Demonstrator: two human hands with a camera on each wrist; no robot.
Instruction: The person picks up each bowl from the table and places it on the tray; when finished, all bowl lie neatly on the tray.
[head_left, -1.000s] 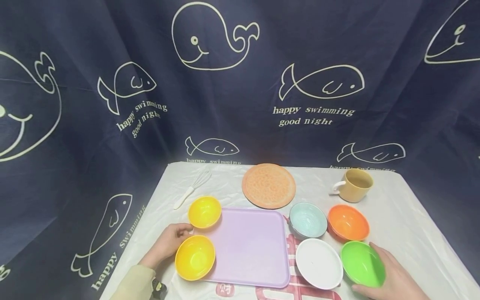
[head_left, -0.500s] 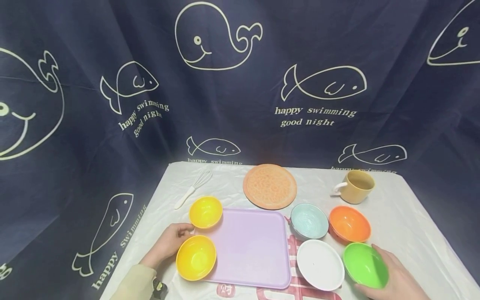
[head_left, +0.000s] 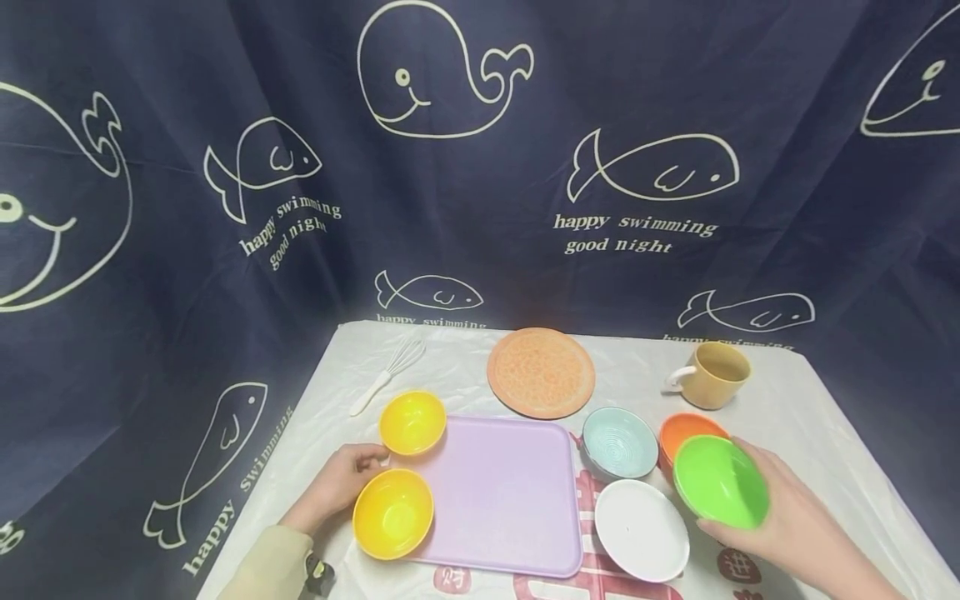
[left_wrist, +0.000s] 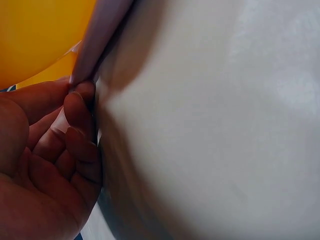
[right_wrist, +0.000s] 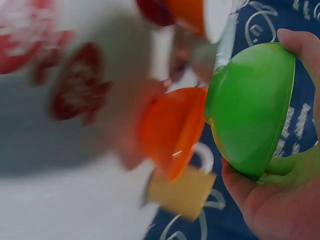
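Observation:
My right hand [head_left: 783,508] grips a green bowl [head_left: 722,482] by its rim, thumb on the near side and fingers on the far side. The bowl is up off the table and partly covers an orange bowl [head_left: 686,433]. In the right wrist view the green bowl's [right_wrist: 250,107] underside faces the camera. At the left, my left hand [left_wrist: 55,135] pinches the edge of a lilac tray [head_left: 502,492]. Two yellow bowls stand by that edge, one yellow bowl [head_left: 412,423] farther back and one yellow bowl [head_left: 393,514] nearer, each overlapping the tray.
Right of the tray stand a light blue bowl [head_left: 619,443] and a white bowl [head_left: 642,530]. Along the back lie a whisk [head_left: 388,377] and an orange-brown round mat [head_left: 540,372], with a tan mug [head_left: 715,375] at the right. A dark blue curtain [head_left: 510,208] hangs behind the table.
The green bowl has been lifted from the table and moved up and slightly left, in front of the orange bowl. The left hand stays at the tray edge.

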